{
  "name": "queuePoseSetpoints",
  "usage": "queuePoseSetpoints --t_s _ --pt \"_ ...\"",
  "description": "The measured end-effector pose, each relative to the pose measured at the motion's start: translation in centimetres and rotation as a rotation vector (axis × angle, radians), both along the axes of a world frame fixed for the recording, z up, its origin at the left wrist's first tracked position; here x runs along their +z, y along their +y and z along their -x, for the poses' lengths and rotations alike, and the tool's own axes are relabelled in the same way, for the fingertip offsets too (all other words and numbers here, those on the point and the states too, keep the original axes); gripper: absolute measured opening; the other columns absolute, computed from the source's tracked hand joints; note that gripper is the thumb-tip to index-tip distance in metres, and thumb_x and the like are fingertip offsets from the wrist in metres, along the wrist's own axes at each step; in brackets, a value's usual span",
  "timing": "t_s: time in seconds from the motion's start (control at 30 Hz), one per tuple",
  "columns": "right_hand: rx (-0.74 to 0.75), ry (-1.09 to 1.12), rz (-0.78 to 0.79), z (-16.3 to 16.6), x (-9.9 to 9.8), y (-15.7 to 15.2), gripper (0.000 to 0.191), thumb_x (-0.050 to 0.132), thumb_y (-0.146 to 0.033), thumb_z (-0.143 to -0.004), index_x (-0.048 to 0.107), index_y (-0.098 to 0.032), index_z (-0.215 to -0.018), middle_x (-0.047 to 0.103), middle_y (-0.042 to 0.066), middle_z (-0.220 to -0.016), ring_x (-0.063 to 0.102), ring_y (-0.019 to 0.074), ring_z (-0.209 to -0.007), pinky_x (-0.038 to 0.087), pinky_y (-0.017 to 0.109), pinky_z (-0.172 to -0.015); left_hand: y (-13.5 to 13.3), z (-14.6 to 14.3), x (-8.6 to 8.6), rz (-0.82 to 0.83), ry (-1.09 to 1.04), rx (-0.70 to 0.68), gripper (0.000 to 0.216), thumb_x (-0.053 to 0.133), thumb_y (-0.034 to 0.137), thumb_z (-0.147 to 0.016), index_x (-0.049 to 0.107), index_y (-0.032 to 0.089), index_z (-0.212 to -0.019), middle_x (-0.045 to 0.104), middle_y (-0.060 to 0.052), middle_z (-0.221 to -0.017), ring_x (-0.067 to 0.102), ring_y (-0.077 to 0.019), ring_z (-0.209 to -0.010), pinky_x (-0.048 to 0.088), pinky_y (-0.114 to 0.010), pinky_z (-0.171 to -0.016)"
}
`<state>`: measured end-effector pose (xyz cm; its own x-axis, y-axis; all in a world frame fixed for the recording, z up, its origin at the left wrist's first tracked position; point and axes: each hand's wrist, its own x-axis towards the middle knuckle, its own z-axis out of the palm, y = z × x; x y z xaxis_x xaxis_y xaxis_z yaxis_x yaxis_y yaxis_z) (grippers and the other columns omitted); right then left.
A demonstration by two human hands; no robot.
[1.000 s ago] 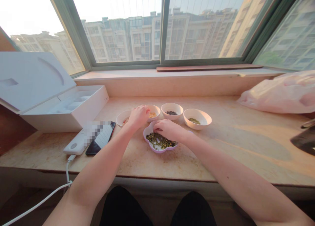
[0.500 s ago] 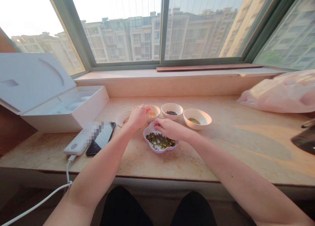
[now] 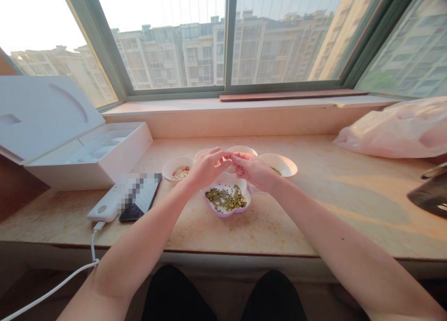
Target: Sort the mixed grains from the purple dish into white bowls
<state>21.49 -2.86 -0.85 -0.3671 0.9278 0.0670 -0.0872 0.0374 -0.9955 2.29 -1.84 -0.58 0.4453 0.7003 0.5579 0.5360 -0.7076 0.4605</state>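
My left hand (image 3: 210, 165) and my right hand (image 3: 254, 170) meet at the fingertips above a lavender flower-shaped dish (image 3: 228, 215). Both have their fingers pinched together; anything between them is too small to make out. Mixed beans (image 3: 230, 200), mostly green with some yellow ones, lie scattered in the dish. Behind it stand several white bowls. The left bowl (image 3: 166, 172) holds pale and reddish pieces (image 3: 180, 173). My left hand partly covers the second bowl (image 3: 200, 154). The third bowl (image 3: 242, 149) has its contents hidden by my hands. Green beans (image 3: 275, 170) show in the right bowl (image 3: 289, 166).
On the left stand an open white box (image 3: 122, 160), a white power bank (image 3: 103, 208) with a cable (image 3: 92, 242), and a phone (image 3: 139, 204). A plastic bag (image 3: 394, 132) and a dark object (image 3: 429, 197) are at the right. The windowsill (image 3: 167, 104) rises behind the counter.
My right hand has lifted out of the lavender dish, up and to the right. My left hand has moved right from the second bowl, and the fingertips now meet. The left bowl is uncovered.
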Motion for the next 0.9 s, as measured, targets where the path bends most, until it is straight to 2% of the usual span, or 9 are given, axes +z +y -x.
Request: queuePoseSetpoints --t_s 0.17,0.3,0.37,0.43,0.5,0.57,0.63,0.73,0.9 --pt "0.011 0.028 0.063 0.2 -0.2 0.0 0.051 0.085 -0.066 -0.073 0.061 -0.021 -0.082 0.045 -0.005 -0.067 0.037 0.0112 -0.061 0.031 0.026 -0.054 0.3 0.1 -0.4 -0.037 0.005 0.032 0.018 0.061 0.031 -0.103 0.077 0.024 -0.105 0.077 -0.005 -0.105 0.07 -0.016 -0.089 0.055 -0.028 -0.084" --pt "-0.067 -0.107 0.025 0.4 -0.1 -0.3 0.036 0.078 -0.054 -0.084 0.068 -0.02 -0.089 0.065 0.004 -0.082 0.051 0.0137 -0.066 0.041 0.029 -0.059 0.6 0.4 -0.4 -0.034 0.036 0.089 0.02 0.059 0.029 -0.103 0.078 0.023 -0.101 0.077 -0.005 -0.106 0.069 -0.0157 -0.087 0.053 -0.029 -0.084" --pt "-0.079 -0.34 -0.121 0.5 -0.1 -0.8 0.026 0.072 -0.045 -0.089 0.073 -0.02 -0.096 0.072 0.007 -0.09 0.059 0.0172 -0.071 0.047 0.033 -0.065 1.0 0.6 -0.3 -0.015 0.057 0.167 0.022 0.058 0.028 -0.103 0.078 0.022 -0.098 0.077 -0.005 -0.104 0.069 -0.0168 -0.086 0.052 -0.03 -0.083" --pt "0.01 -0.603 -0.327 0.8 -0.1 -1.6 0.021 0.07 -0.038 -0.091 0.076 -0.021 -0.102 0.076 0.008 -0.094 0.066 0.0218 -0.08 0.05 0.037 -0.075 1.4 1.0 -0.2 0.004 0.092 0.253 0.024 0.055 0.026 -0.103 0.078 0.021 -0.097 0.077 -0.006 -0.103 0.069 -0.0187 -0.087 0.052 -0.031 -0.083" --pt "0.144 -0.802 -0.497 1.2 -0.1 -2.4 0.023 0.073 -0.039 -0.089 0.077 -0.022 -0.104 0.077 0.009 -0.106 0.069 0.0268 -0.093 0.051 0.04 -0.084 1.9 1.4 -0.2 0.018 0.141 0.331 0.025 0.054 0.023 -0.101 0.079 0.021 -0.098 0.077 -0.007 -0.103 0.07 -0.0204 -0.089 0.051 -0.032 -0.084" --pt "0.216 -0.951 -0.568 1.7 -0.1 -3.0 0.032 0.08 -0.045 -0.082 0.076 -0.022 -0.103 0.074 0.011 -0.117 0.068 0.0312 -0.104 0.051 0.042 -0.088 2.3 1.8 -0.3 0.028 0.209 0.396 0.026 0.053 0.021 -0.1 0.079 0.021 -0.096 0.077 -0.008 -0.103 0.07 -0.0218 -0.09 0.051 -0.033 -0.085" --pt "0.227 -1.054 -0.581 2.1 -0.3 -3.3 0.04 0.084 -0.051 -0.076 0.075 -0.021 -0.1 0.071 0.013 -0.121 0.066 0.0336 -0.108 0.052 0.043 -0.089 2.4 2.0 -0.3 0.042 0.294 0.44 0.027 0.052 0.019 -0.099 0.078 0.02 -0.089 0.077 -0.009 -0.099 0.069 -0.0233 -0.089 0.049 -0.034 -0.085" --pt "0.21 -1.105 -0.57 2.5 -0.6 -3.0 0.04 0.084 -0.052 -0.076 0.072 -0.02 -0.097 0.07 0.012 -0.115 0.066 0.0323 -0.103 0.052 0.042 -0.084 2.4 2.2 -0.3 0.07 0.431 0.437 0.034 0.047 0.017 -0.098 0.074 0.019 -0.077 0.075 -0.011 -0.091 0.068 -0.0249 -0.088 0.047 -0.036 -0.085" --pt "0.189 -1.141 -0.483 2.6 -1.0 -2.1 0.024 0.077 -0.042 -0.086 0.071 -0.02 -0.092 0.072 0.009 -0.102 0.068 0.028 -0.091 0.048 0.037 -0.072 2.3 2.2 -0.2 0.099 0.557 0.39 0.038 0.041 0.014 -0.097 0.073 0.017 -0.076 0.075 -0.012 -0.088 0.067 -0.0257 -0.088 0.043 -0.038 -0.088"
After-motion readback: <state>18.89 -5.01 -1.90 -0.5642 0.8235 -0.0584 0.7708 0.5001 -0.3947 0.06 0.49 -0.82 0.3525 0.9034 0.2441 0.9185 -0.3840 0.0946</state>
